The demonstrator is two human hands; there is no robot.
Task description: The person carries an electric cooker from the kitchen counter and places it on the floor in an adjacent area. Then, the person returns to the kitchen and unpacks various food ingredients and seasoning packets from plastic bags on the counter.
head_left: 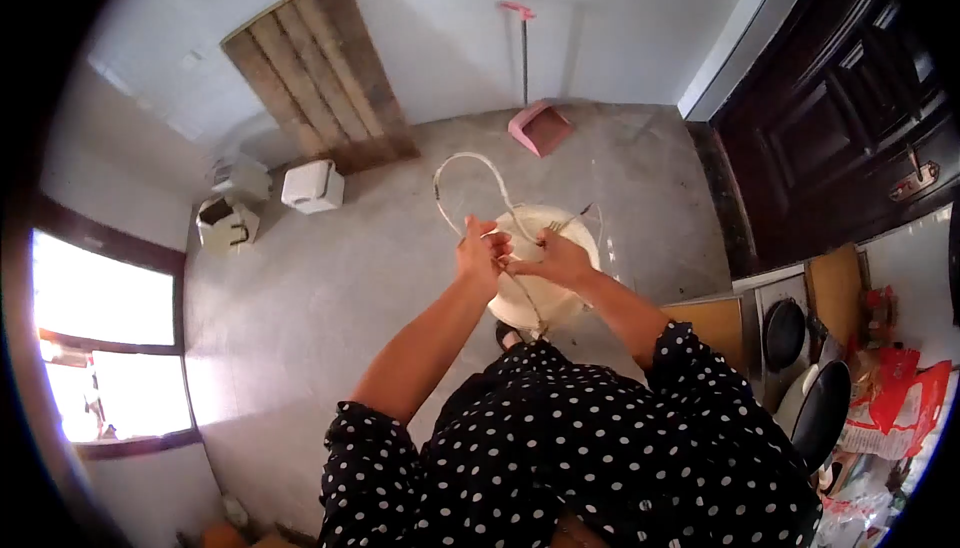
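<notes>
White round plastic bucket (545, 268) stands on the grey floor directly below both hands. Left hand (478, 253) and right hand (555, 260), equally near, apparently pinch its thin wire handle (470, 173), which loops up and leftward.

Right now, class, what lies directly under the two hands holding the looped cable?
Under the left hand and right hand with the cable sits a white bucket. Its inside is mostly covered.
</notes>
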